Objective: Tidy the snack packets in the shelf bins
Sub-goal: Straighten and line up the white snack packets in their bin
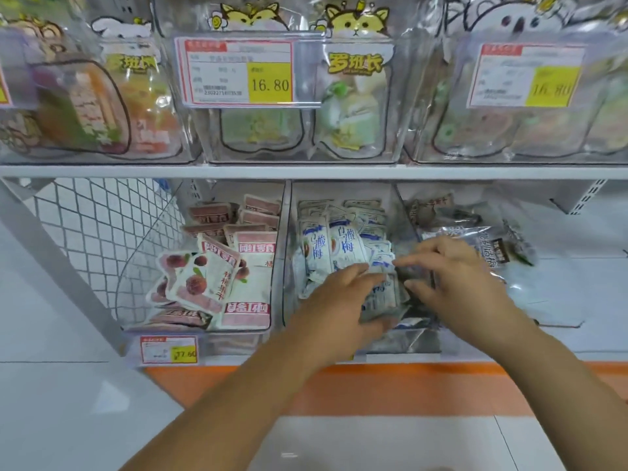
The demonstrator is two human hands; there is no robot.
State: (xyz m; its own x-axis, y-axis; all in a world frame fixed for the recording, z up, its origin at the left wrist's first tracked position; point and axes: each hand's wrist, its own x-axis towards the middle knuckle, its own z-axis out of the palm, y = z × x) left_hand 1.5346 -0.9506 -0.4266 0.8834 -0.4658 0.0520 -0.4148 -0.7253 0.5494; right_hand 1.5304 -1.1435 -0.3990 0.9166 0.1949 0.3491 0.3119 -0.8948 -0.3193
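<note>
Two hands meet, palms down, over the front of the middle clear bin (287, 232), which holds white-and-blue plum packets (339, 246). Left hand (339, 300): fingers above and thumb below the front packet (382, 300), grasping it. Right hand (455, 277): index finger extended leftward, other fingers curled; blur hides whether it holds anything. Pink packets (251, 263) fill the neighbouring left bin; dark packets (492, 246) lie to the right.
</note>
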